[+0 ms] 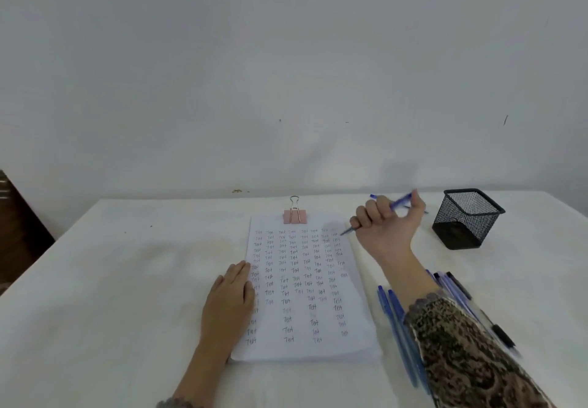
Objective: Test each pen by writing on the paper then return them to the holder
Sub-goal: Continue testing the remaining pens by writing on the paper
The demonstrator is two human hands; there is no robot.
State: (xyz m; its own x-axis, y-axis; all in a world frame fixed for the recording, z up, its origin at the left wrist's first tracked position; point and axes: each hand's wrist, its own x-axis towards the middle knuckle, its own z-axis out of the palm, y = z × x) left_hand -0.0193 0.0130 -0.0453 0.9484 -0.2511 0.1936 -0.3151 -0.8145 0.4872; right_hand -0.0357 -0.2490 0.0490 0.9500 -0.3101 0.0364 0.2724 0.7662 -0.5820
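Nearest the front edge of the table point(127, 280), the left hand point(227, 299) lay flat and relaxed, fingers straight, with its fingertips resting on the left edge of the paper point(305, 306) and gripping nothing. The sheet, topmost of a stack, was covered in rows of small handwritten words. Just off the paper's right edge a few blue pens point(396, 321) lay loose on the table, and some darker pens point(458, 285) beside them; the patterned sleeve point(461, 350) of the right arm crossed over both groups and hid part of them.

Further back, the right hand point(386, 226) was curled into a tight fist round a blue pen point(399, 202) – its tip poked out below the fingers at the paper's top right corner, though contact with the sheet could not be told. A pink binder clip point(295, 216) clamped the stack's far edge. Towards the far right corner stood a black mesh holder point(461, 216), well apart from the fist.
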